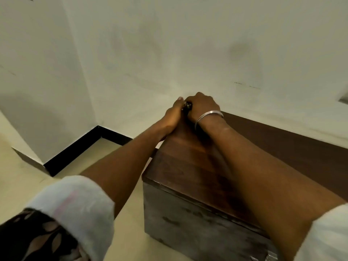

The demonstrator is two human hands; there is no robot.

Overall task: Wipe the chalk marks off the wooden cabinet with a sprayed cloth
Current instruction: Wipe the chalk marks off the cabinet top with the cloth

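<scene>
The wooden cabinet (188,166) is a dark brown box against the wall. Whitish chalky smudges (188,219) cover its near side face. Both my hands meet at the far left corner of its top, close to the wall. My right hand (204,108), with a silver bangle on the wrist, is curled into a fist. My left hand (174,112) presses against it from the left. A small dark patterned bundle (187,105) shows between them, and both hands grip it. Most of it is hidden, so I cannot tell whether it is the cloth. No spray bottle is in view.
A pale wall (169,53) rises right behind the cabinet. Black skirting (79,146) runs along a wall corner to the left. Cream floor (94,159) lies left of the cabinet. My rolled white sleeves fill the lower corners.
</scene>
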